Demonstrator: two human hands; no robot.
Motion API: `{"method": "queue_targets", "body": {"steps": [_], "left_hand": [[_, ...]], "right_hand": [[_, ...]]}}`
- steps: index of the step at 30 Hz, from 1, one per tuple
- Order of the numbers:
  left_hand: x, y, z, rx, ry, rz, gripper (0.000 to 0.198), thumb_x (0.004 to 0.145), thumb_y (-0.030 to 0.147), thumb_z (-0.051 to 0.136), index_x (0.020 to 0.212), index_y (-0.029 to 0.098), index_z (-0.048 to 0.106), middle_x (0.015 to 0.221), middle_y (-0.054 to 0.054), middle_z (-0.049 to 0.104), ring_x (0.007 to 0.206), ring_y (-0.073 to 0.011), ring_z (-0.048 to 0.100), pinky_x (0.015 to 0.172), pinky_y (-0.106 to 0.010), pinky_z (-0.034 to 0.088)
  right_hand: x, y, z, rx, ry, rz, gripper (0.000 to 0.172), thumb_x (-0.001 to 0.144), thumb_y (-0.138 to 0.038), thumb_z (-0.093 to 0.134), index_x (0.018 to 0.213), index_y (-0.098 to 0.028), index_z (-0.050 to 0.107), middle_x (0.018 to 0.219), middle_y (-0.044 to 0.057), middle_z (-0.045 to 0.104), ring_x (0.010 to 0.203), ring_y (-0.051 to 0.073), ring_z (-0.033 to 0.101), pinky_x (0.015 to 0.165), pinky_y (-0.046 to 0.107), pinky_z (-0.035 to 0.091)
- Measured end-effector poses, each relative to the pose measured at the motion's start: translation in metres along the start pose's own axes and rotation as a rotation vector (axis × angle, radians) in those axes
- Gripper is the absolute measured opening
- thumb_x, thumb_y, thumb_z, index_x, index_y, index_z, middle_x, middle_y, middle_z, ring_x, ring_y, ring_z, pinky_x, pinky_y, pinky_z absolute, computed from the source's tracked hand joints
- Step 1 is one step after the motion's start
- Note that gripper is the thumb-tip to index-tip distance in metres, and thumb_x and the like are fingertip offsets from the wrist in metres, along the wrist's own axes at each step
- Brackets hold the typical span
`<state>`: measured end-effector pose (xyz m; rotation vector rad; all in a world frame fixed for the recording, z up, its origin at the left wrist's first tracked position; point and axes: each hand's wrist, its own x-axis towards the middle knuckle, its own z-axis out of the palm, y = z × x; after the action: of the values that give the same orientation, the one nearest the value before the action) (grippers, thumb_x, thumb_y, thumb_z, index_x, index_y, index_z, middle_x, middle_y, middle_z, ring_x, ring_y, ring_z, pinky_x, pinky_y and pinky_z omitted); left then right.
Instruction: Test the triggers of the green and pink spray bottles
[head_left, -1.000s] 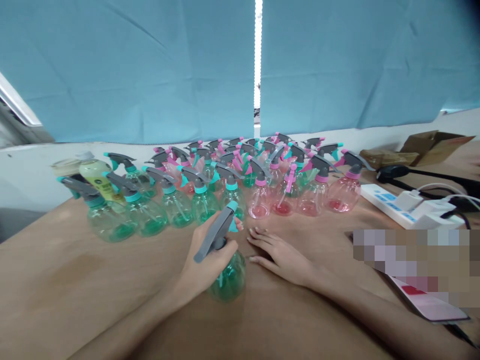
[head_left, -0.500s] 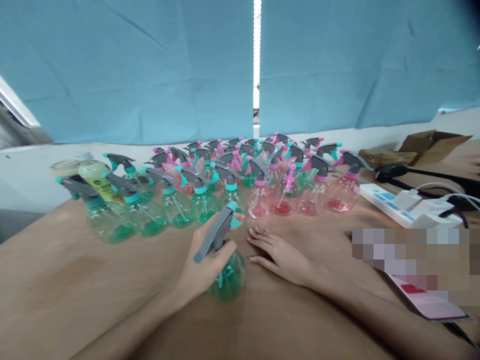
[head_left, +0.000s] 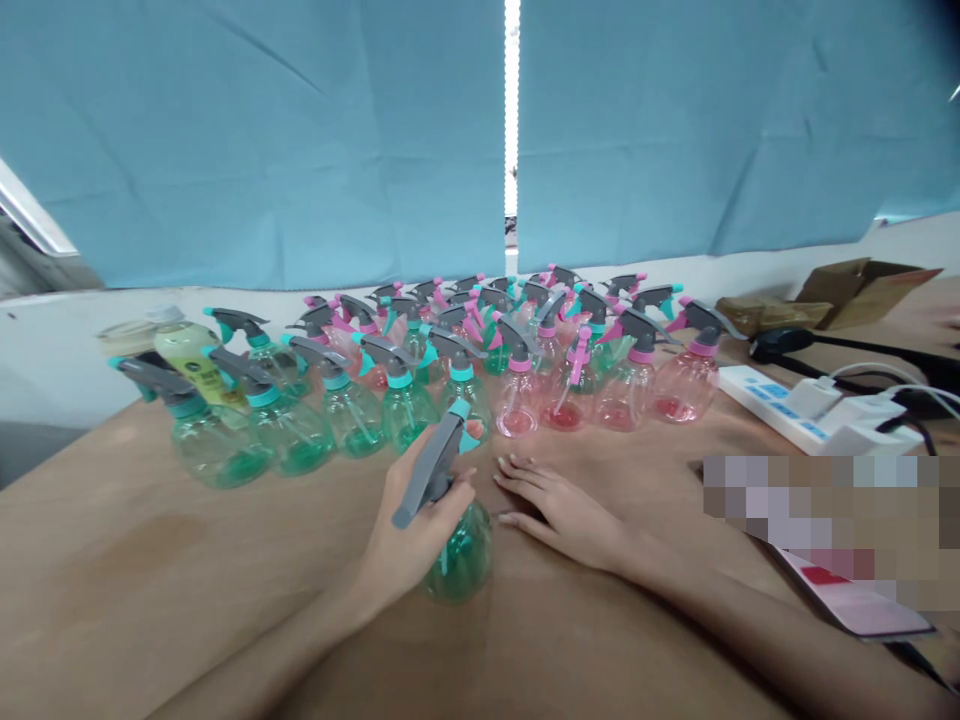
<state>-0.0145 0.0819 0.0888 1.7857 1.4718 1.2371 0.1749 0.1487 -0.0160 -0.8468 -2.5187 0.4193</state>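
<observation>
My left hand (head_left: 416, 520) is wrapped round the neck of a green spray bottle (head_left: 461, 562) with a grey and turquoise trigger head, near the middle of the table. Its fingers are partly hidden behind the bottle. Just to the right, my right hand (head_left: 559, 510) lies flat on the wooden tabletop (head_left: 585, 640), fingers stretched out and holding nothing. Beyond both hands stand several more spray bottles in rows, among them a green bottle (head_left: 409, 410) with a turquoise collar and a pink bottle (head_left: 517, 405) with a pink collar.
A white power strip (head_left: 780, 408) with plugged-in chargers lies at the right, near a partly blurred phone (head_left: 862, 600). An opened cardboard box (head_left: 862, 290) sits behind it. At the back left stands a yellow-green labelled bottle (head_left: 191, 350). A blue curtain (head_left: 300, 150) hangs behind.
The held spray bottle has shifted and turned very slightly in my left hand, its trigger head a little further right. My right hand stays where it was.
</observation>
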Motion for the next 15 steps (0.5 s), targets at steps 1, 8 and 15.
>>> {"method": "queue_targets", "body": {"steps": [1,8,15], "left_hand": [[0.0001,0.0003,0.0,0.003,-0.003,-0.004,0.034,0.078,0.023,0.054,0.111,0.024,0.06,0.099,-0.005,0.068,0.073,-0.0185,0.064,0.074,-0.034,0.053],[0.0008,0.0004,-0.0008,-0.015,-0.015,-0.01,0.035,0.077,0.022,0.053,0.111,0.026,0.06,0.099,-0.004,0.069,0.077,-0.0188,0.066,0.077,-0.034,0.053],[0.0017,-0.0033,-0.0056,-0.01,-0.007,0.01,0.019,0.074,0.022,0.054,0.091,0.023,0.063,0.084,-0.002,0.067,0.08,-0.0205,0.065,0.074,-0.033,0.052]], "right_hand": [[-0.0001,-0.0001,0.0,0.003,0.003,0.0,0.056,0.095,-0.051,0.042,0.139,-0.016,0.046,0.145,0.012,0.043,0.137,0.026,0.035,0.113,0.049,0.029],[-0.0006,0.0002,0.0,0.006,0.006,0.002,0.056,0.095,-0.051,0.042,0.139,-0.016,0.047,0.146,0.012,0.043,0.137,0.026,0.035,0.112,0.049,0.03],[-0.0009,0.0002,-0.0008,0.008,-0.001,0.01,0.057,0.095,-0.052,0.041,0.139,-0.017,0.046,0.146,0.012,0.042,0.137,0.026,0.035,0.112,0.048,0.03]]}}
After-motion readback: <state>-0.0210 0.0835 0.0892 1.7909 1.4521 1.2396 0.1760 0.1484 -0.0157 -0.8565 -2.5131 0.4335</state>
